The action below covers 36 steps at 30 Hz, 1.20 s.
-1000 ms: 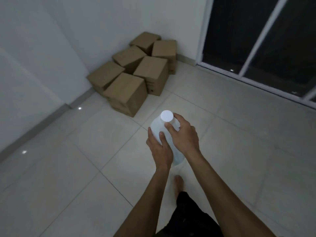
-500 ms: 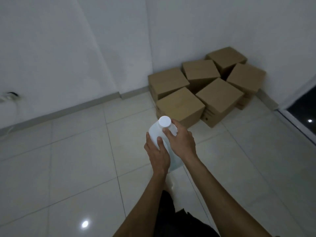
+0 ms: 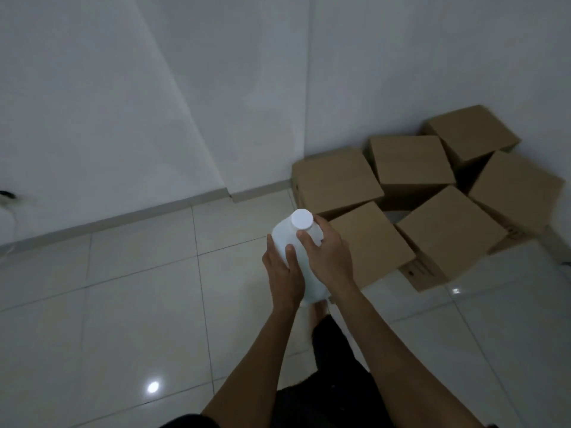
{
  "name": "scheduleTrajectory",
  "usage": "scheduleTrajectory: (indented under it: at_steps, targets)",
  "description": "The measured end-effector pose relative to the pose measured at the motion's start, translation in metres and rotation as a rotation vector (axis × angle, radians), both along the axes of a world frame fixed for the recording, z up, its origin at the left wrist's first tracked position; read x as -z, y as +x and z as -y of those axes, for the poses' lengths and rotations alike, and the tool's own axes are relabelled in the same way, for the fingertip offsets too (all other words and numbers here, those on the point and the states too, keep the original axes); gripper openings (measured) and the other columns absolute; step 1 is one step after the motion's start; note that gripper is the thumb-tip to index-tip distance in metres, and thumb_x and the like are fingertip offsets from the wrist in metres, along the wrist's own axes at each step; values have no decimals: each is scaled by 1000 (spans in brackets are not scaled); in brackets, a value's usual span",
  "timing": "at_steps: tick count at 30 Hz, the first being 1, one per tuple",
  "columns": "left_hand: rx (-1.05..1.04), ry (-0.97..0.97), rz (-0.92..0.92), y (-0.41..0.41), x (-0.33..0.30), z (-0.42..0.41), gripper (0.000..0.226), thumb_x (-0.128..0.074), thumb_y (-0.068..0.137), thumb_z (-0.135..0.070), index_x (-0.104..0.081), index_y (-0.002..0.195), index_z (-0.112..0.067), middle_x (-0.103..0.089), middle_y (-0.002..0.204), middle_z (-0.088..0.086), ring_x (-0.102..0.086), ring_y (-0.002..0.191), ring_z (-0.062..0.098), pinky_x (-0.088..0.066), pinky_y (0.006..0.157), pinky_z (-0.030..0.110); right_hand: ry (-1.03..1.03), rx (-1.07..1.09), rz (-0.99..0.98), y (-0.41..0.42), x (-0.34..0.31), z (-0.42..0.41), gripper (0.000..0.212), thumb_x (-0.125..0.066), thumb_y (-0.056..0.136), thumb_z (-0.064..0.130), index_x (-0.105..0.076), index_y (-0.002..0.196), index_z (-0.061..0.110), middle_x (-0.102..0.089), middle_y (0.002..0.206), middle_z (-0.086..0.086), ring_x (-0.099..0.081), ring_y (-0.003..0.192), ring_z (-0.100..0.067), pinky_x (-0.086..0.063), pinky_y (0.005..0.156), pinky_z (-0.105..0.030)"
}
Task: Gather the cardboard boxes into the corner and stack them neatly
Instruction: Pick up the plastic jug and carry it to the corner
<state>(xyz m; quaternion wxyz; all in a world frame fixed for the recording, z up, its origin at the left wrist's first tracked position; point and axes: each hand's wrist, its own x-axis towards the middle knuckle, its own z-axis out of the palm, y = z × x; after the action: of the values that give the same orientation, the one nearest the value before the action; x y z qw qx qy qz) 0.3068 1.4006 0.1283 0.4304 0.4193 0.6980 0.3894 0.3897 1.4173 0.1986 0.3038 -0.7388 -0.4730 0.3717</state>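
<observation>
Several brown cardboard boxes (image 3: 432, 193) lie loosely grouped on the floor in the corner at the right, none on top of another. The nearest box (image 3: 374, 245) sits just right of my hands. I hold a white plastic bottle (image 3: 284, 239) with a white cap upright in front of me. My left hand (image 3: 282, 273) wraps its lower side. My right hand (image 3: 327, 251) grips it near the neck from the right. Both hands are a short way left of the boxes, above the tiles.
White walls (image 3: 154, 103) meet the pale tiled floor (image 3: 108, 304) along a grey skirting. A dark cable end (image 3: 6, 196) shows at the far left edge. My legs in dark shorts and a bare foot are below my arms.
The view has swung further left, so the boxes now sit at the right edge. My hands keep the same hold on the bottle.
</observation>
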Motion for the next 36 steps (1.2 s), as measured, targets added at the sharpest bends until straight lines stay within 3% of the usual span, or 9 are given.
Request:
scheduleTrajectory:
  at_steps: [10,13,18,20,23,28,36]
  targets:
    - [30,-116,-63,-17,121,-224,64,-28,98,-59,-8,154,-37,-26,156,0,-39,137,23,-42,107,46,-90,-56,-50,-12,126,-231,56,-55,96,47,-37,148,34,-53,143,5,-52,128,-19,-45,106,-41]
    - [77,-170,-61,-23,181,-282,73,-24,92,-64,-5,155,-34,-23,157,0,-39,137,23,-41,105,45,-122,-17,-34,-17,201,-288,57,-54,95,50,-37,147,36,-52,144,6,-51,128,-19,-44,107,-46]
    - [133,-235,-57,-39,294,-356,106,-12,67,-94,-5,155,-34,-24,156,0,-40,134,21,-41,98,35,-173,43,-27,-30,330,-354,60,-51,93,55,-37,148,34,-50,146,6,-49,131,-20,-43,108,-47]
    - [167,-261,-70,-44,336,-377,94,-20,78,-86,-6,155,-34,-25,156,2,-41,134,23,-43,99,39,-181,30,18,-34,376,-375,61,-51,93,55,-40,147,31,-50,146,5,-49,132,-21,-41,110,-44]
    - [228,-303,-116,-52,388,-405,68,-34,98,-57,-6,156,-32,-26,154,7,-46,132,29,-47,99,46,-166,22,64,-37,425,-404,57,-55,95,49,-41,146,28,-51,146,3,-49,132,-21,-37,110,-37]
    - [265,-356,-169,-52,441,-449,66,-34,100,-51,-6,156,-30,-32,149,14,-52,125,36,-48,96,49,-155,20,57,-38,480,-444,59,-55,96,45,-38,149,26,-51,147,-1,-49,133,-25,-39,112,-44]
    - [298,-357,-188,-48,466,-473,65,-38,102,-42,-5,157,-29,-35,150,13,-46,131,35,-46,99,52,-156,17,66,-36,514,-472,58,-53,98,43,-35,150,25,-50,147,-4,-49,132,-25,-39,109,-40]
